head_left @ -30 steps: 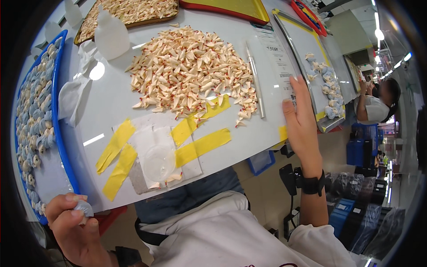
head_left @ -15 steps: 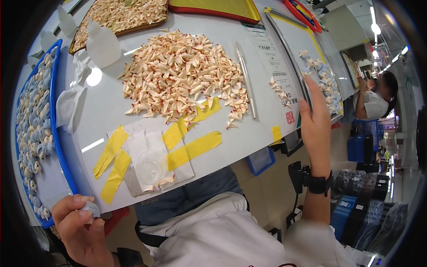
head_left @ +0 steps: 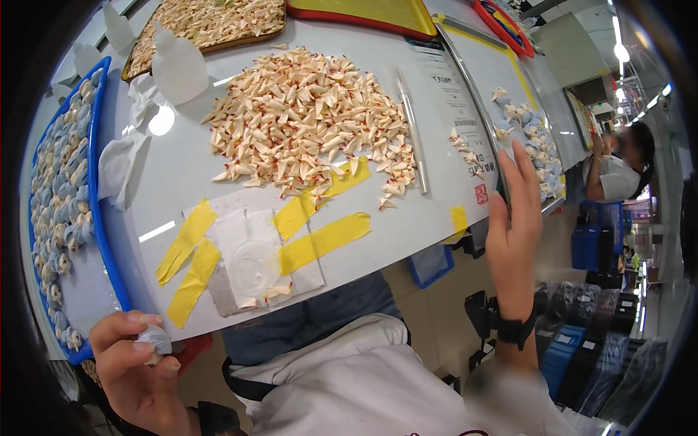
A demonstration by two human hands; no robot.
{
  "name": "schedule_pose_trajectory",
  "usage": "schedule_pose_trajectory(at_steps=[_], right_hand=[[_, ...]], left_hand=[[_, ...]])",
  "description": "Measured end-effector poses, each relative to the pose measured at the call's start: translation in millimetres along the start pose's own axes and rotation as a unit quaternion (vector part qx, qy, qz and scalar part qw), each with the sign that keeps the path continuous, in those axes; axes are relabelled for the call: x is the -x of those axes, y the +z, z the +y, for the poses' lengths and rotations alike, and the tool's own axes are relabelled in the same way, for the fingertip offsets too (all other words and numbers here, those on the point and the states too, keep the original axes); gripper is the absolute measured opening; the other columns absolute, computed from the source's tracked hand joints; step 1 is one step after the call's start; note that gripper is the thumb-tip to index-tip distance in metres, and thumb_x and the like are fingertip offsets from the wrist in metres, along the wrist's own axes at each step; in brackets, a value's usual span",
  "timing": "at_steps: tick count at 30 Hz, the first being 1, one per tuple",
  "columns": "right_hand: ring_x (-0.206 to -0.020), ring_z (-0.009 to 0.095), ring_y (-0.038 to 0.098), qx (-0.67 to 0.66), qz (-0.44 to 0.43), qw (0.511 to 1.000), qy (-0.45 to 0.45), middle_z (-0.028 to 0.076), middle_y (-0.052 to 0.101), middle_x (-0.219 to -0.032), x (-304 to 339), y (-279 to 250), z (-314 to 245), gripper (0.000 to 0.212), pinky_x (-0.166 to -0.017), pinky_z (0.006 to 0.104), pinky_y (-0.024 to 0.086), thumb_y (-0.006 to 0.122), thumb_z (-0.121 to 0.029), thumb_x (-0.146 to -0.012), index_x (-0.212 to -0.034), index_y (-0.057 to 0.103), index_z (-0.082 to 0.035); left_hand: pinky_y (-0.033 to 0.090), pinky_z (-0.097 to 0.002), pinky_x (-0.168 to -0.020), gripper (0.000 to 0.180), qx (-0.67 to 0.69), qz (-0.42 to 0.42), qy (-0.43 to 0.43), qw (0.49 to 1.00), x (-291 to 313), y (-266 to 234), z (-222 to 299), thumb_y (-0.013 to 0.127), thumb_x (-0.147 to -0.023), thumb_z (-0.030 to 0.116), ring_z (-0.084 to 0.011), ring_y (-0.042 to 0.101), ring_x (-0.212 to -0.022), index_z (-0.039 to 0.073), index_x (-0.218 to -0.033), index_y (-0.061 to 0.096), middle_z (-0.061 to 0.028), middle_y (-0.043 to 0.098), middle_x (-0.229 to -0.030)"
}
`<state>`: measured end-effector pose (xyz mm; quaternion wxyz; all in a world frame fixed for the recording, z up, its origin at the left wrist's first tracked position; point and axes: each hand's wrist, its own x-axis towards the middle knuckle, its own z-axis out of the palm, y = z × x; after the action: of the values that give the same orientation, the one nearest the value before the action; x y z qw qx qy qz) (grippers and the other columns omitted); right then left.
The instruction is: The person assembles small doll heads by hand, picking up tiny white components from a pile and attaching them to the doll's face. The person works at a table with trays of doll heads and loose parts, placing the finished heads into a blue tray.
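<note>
Between the thumb and fingertips of my left hand (head_left: 138, 374) is a small pale-blue and cream figurine (head_left: 155, 340). That hand is at the table's near left corner, beside a blue tray (head_left: 102, 174) holding rows of similar figurines (head_left: 69, 182). On the right, my right hand (head_left: 513, 232) is open, its fingers stretched out over the metal strip (head_left: 472, 91) at the table's edge. Past its fingertips lies a cluster of blue and cream figurines (head_left: 536, 142). Nothing shows in that hand, though its palm side is partly hidden.
A large heap of cream, red-tipped pointed pieces (head_left: 313, 120) covers the table's middle. Nearer are a clear round dish (head_left: 252, 267) and yellow tape strips (head_left: 325, 242). A slim pen-like tool (head_left: 413, 134) lies right of the heap. White squeeze bottles (head_left: 178, 71) stand far left; another person (head_left: 616, 171) sits far right.
The view has shifted slightly, moving the table a little rightward in the picture. My right hand has drawn slightly nearer, fingers still stretched. My left hand keeps its hold on the figurine.
</note>
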<state>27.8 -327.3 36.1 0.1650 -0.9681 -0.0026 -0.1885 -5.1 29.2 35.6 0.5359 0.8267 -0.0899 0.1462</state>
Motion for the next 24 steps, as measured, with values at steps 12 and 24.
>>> schedule_pose_trajectory(at_steps=[12,24], right_hand=[[-0.127,0.034,0.03,-0.108,-0.097,0.989,-0.021,0.023,0.032,-0.135,-19.7,28.2,-16.5,0.047,-0.104,0.0366,0.024,0.046,-0.011,-0.087,-0.13,0.033,0.004],[-0.075,0.025,0.059,-0.072,-0.106,0.992,-0.02,0.013,0.058,-0.084,-72.4,16.4,-4.8,0.018,-0.07,0.0308,0.046,0.056,0.004,-0.071,-0.088,0.06,0.001]], left_hand=[[0.037,-0.0341,-0.085,0.018,0.001,-0.04,0.009,0.999,1.7,-11.3,-1.8,0.059,-0.08,0.01,-0.0228,0.047,-0.093,0.003,-0.093,0.048,-0.0139,0.045,-0.103],[0.038,-0.035,-0.084,0.02,0.018,-0.058,0.0,0.998,-0.4,-10.5,0.5,0.061,-0.076,0.007,-0.0245,0.048,-0.091,0.003,-0.091,0.049,-0.014,0.046,-0.101]])
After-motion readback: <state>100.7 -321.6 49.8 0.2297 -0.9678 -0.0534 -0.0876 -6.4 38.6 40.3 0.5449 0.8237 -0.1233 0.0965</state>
